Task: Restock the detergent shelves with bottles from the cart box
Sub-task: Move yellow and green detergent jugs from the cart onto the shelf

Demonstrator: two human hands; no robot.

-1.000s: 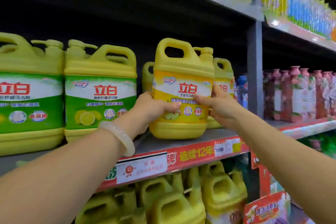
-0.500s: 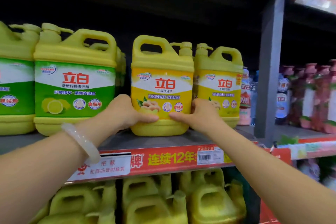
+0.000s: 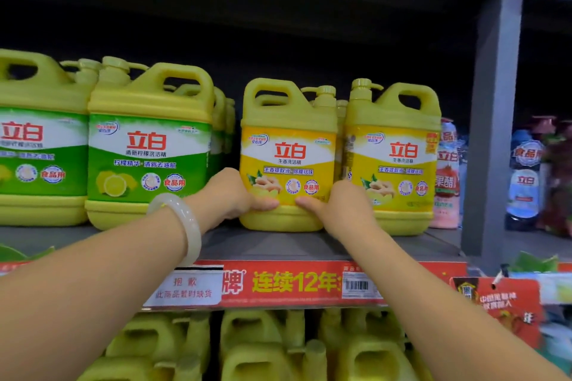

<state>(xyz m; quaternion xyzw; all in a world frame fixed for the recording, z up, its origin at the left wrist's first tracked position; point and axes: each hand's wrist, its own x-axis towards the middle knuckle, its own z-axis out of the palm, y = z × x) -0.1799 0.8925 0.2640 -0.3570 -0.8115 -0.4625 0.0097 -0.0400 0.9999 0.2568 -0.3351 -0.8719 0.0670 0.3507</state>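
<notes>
**Yellow-label jug set on the shelf, both hands on it**

The yellow-green plastic detergent jug with the yellow ginger label stands upright at centre frame on the grey metal shelf. The left hand and right hand clasp its lower sides, each grip curled round the jug, thumbs on the label.

Judged from this, placing is nearly done; letting go remains, and the cart box is out of view.

A matching yellow-label jug stands just beside it on the right. Green-label lemon jugs sit left across a gap.

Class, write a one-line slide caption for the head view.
Both hands, left hand and right hand, grip a yellow-label detergent jug on the shelf.
</notes>
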